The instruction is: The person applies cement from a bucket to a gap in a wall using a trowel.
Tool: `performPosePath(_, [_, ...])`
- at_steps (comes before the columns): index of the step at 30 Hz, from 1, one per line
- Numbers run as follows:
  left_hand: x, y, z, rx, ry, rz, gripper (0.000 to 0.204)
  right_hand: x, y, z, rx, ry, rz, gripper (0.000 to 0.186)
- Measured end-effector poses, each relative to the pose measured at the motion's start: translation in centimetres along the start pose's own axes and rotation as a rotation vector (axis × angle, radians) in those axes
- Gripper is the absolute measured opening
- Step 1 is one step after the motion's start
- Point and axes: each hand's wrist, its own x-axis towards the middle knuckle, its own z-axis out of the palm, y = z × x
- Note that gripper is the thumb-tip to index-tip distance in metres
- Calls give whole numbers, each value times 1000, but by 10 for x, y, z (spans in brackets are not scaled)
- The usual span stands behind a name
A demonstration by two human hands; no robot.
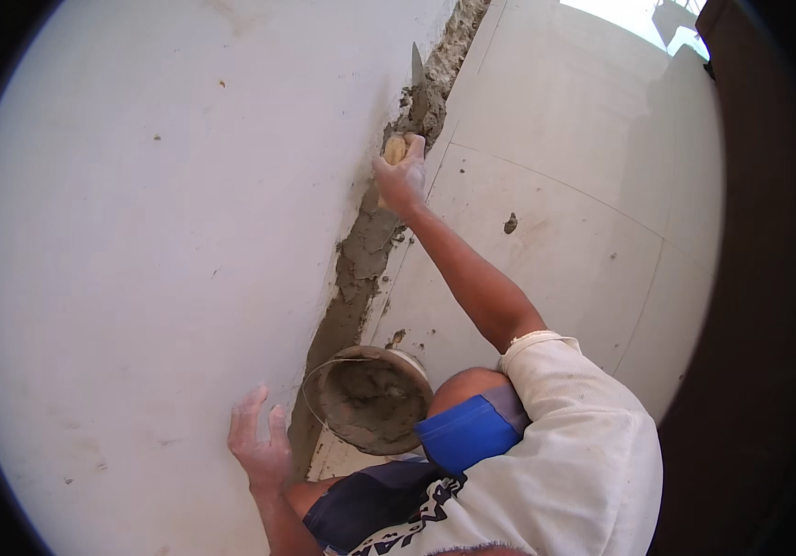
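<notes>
My right hand (pixel 402 174) is wrapped round the wooden handle of a trowel (pixel 418 82), arm stretched far ahead. The trowel's pointed metal blade lies against a lump of wet mortar (pixel 433 109) in the strip between the white wall and the tiles. Behind the hand, nearer to me, a band of grey mortar (pixel 361 264) fills that strip. My left hand (pixel 261 443) is open, fingers spread, at the white wall; whether it presses on it I cannot tell. A bucket (pixel 407 363) with a thin wire handle stands between my hands and my knee, holding mortar.
The smooth white wall (pixel 166 232) takes up the left side. Pale floor tiles (pixel 555 195) with thin joints lie to the right, with mortar crumbs (pixel 511 223) on them. Rough bare strip (pixel 461 37) continues at the far end. A dark brown surface (pixel 768 278) borders the right.
</notes>
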Motion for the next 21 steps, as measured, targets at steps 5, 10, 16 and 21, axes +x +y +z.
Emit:
performPosePath(5, [19,-25,0,100,214,204,19,17,29,-31,172,-17,229,57])
performPosePath(10, [38,-76,-14,361,391,457,22,53,136,-72,-258,-119,337,53])
performPosePath(16, [48,-87,-2,590,515,654,31,71,182,-71,-382,-54,333,54])
performPosePath(21, [45,-94,5,605,537,598,31,82,185,-38,-418,-84,317,52])
